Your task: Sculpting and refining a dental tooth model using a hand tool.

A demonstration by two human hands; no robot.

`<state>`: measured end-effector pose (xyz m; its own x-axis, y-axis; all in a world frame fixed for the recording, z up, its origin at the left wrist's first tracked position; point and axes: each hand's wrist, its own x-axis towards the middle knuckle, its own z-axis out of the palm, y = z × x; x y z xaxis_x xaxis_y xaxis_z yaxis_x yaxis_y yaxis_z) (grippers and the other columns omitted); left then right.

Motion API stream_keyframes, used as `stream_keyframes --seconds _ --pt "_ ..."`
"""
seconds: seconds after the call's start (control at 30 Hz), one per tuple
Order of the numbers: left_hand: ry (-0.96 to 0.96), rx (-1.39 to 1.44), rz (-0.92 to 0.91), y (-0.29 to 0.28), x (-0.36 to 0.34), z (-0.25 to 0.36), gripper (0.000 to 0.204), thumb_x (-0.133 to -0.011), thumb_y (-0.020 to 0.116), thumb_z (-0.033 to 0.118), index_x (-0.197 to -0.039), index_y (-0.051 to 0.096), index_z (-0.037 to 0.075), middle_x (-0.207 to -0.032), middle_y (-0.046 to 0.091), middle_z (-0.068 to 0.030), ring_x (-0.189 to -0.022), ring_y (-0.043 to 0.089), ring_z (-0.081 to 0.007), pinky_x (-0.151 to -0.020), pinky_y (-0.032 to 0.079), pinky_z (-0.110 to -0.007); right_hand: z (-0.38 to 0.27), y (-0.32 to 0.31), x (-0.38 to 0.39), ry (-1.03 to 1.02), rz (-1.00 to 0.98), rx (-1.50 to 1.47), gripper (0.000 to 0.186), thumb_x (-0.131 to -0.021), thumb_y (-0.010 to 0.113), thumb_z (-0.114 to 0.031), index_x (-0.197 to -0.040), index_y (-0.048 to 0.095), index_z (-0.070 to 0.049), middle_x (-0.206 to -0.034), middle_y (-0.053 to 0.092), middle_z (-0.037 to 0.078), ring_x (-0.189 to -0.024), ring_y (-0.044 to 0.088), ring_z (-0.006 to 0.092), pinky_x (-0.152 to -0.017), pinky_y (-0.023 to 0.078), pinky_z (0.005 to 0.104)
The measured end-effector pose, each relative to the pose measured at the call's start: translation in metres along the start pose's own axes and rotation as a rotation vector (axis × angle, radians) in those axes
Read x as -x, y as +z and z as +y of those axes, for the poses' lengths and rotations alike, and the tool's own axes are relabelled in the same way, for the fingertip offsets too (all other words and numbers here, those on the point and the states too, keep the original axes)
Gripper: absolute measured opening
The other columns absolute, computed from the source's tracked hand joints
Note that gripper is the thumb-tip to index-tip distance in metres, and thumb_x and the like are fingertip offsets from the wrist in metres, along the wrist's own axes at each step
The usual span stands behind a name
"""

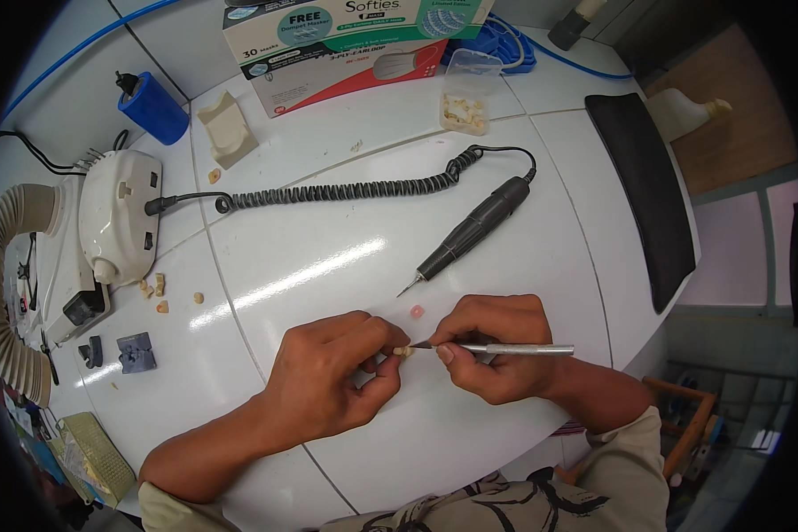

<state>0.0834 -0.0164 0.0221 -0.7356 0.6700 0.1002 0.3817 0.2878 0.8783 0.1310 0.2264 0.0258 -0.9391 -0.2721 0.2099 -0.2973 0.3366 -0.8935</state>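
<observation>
Between the thumb and fingertips of my left hand [332, 368] is a small cream tooth-like piece [402, 351], partly hidden by the fingers. My right hand [496, 324] grips a slim silver craft knife [528, 349] like a pen. The knife's dark blade points left and meets the piece, or comes very close to it. Just beyond the hands, a small pink bit [416, 311] lies on the white tiled table [328, 293]. Farther off rests a black rotary handpiece [477, 226], its thin metal bur pointing toward me.
A coiled black cord [346, 190] runs from the handpiece to a white control box [120, 204] at left. Loose cream pieces [160, 284] and a dark grey block [136, 352] lie near it. Mask boxes [346, 71] and a clear container [464, 120] stand behind; a black pad [643, 204] lines the right edge.
</observation>
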Motion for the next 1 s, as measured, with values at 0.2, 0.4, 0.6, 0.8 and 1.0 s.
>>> stream_keyframes --seconds 0.2,0.4,0.6,0.8,1.0 --pt "0.006 -0.023 -0.006 -0.0013 -0.0010 0.0022 0.021 -0.081 0.077 -0.002 -0.101 0.073 0.004 -0.082 0.070 -0.0072 -0.067 0.074 -0.0194 -0.057 0.061 -0.030 0.0013 0.0007 0.0002 -0.013 0.009 0.005 0.010 -0.083 0.077 0.002 -0.090 0.072 -0.002 -0.074 0.069 0.007 -0.055 0.064 0.0148 -0.051 0.049 0.0285" --pt "0.004 -0.023 -0.007 -0.0016 -0.0008 0.0030 0.020 -0.081 0.077 -0.002 -0.100 0.073 0.005 -0.082 0.070 -0.0069 -0.067 0.073 -0.0191 -0.058 0.061 -0.030 0.0009 -0.0003 0.0000 -0.001 0.003 0.009 0.010 -0.083 0.077 0.002 -0.091 0.072 -0.002 -0.075 0.070 0.006 -0.055 0.064 0.0147 -0.051 0.049 0.0286" --pt "0.020 -0.034 -0.011 -0.0016 -0.0018 0.0019 0.019 -0.081 0.077 -0.002 -0.099 0.073 0.004 -0.083 0.070 -0.0069 -0.067 0.073 -0.0178 -0.057 0.061 -0.029 0.0026 -0.0020 -0.0001 -0.026 -0.014 0.022 0.009 -0.082 0.075 0.003 -0.091 0.074 0.001 -0.076 0.072 0.008 -0.057 0.069 0.0131 -0.053 0.052 0.0256" --pt "0.022 -0.050 -0.017 -0.0024 -0.0016 0.0026 0.019 -0.081 0.077 -0.002 -0.099 0.073 0.004 -0.083 0.071 -0.0070 -0.067 0.073 -0.0178 -0.057 0.061 -0.029 0.0010 -0.0015 0.0002 -0.015 -0.024 0.022 0.008 -0.082 0.074 0.002 -0.090 0.074 0.000 -0.075 0.072 0.008 -0.058 0.069 0.0132 -0.053 0.052 0.0259" --pt "0.012 -0.032 -0.014 -0.0021 -0.0011 0.0028 0.019 -0.081 0.077 -0.003 -0.099 0.072 0.004 -0.083 0.071 -0.0072 -0.068 0.074 -0.0181 -0.057 0.061 -0.029 0.0018 -0.0005 0.0003 -0.021 0.000 -0.002 0.011 -0.083 0.077 0.002 -0.092 0.071 -0.002 -0.074 0.069 0.006 -0.055 0.064 0.0153 -0.052 0.050 0.0285"
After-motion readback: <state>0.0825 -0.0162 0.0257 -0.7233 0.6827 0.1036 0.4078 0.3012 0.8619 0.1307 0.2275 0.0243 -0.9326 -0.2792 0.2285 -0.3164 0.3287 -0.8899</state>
